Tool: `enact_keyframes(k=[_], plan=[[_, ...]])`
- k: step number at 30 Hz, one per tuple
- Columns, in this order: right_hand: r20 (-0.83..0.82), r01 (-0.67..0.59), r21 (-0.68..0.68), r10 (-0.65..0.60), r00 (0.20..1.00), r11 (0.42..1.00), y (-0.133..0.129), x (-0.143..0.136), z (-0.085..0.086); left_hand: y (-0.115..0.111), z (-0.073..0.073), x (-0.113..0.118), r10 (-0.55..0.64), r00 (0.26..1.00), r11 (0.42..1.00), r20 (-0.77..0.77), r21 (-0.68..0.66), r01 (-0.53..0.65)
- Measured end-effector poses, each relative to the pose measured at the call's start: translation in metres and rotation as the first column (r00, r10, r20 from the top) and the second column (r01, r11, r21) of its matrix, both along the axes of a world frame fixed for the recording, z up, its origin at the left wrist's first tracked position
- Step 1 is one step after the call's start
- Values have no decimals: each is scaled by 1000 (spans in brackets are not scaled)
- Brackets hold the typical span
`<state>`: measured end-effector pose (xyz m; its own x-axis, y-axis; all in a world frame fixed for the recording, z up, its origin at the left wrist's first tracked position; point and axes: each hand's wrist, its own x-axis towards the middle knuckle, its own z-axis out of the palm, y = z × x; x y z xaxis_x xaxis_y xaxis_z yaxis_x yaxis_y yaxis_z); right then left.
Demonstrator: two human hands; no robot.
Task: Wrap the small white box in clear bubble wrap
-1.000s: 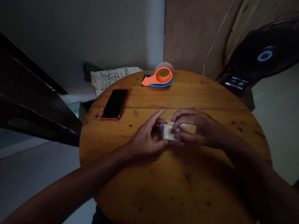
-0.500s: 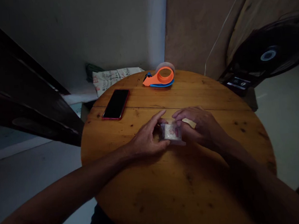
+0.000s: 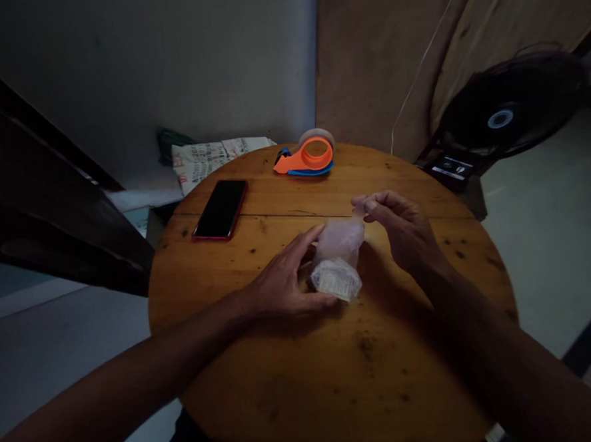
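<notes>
A small item in clear plastic wrap (image 3: pixel 336 258) rests at the middle of the round wooden table (image 3: pixel 305 380). My left hand (image 3: pixel 291 278) grips it from the left, thumb at its near side and fingers at its far side. Above its far right corner, my right hand (image 3: pixel 400 224) pinches an edge of the clear plastic between thumb and fingertips. What the wrap encloses is too blurred to name; a pale, label-like patch shows at its near end.
An orange and blue tape dispenser (image 3: pixel 307 157) stands at the table's far edge. A phone (image 3: pixel 221 209) with a red edge lies at the left. Beyond are a printed sack (image 3: pixel 206 161) and a black fan (image 3: pixel 499 118).
My right hand has drawn the plastic up and away, so the wrap is stretched out longer. My left hand still holds the item. The whole view has shifted slightly.
</notes>
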<state>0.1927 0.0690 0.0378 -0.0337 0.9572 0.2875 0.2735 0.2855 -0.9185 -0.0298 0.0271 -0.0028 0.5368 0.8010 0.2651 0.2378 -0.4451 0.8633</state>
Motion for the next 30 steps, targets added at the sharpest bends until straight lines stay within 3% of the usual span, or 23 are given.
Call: enact_keyframes(k=[8,11,16,20,23,26,30], plan=[[-132,31,-79,-42,990,996,17,11,-17,-1,5,0,-3,992,993,-128,115,18],[-142,10,-121,-28,989,993,19,14,-16,-2,6,2,22,989,986,-146,166,2],[-85,-203,-319,185,979,926,12,21,-2,-2,6,3,23,989,985,-147,172,3],[-59,-308,-358,308,950,881,10,18,-7,-3,4,2,64,984,983,-167,182,-33],[-97,-267,-247,251,963,931,13,13,-16,-4,5,0,65,983,976,-171,217,-26],[-142,-189,-169,166,976,967,17,12,-20,-5,6,-3,-15,989,961,-147,271,55],[-38,11,-110,-15,999,994,23,18,-20,-5,10,-7,-23,997,951,-80,306,47]])
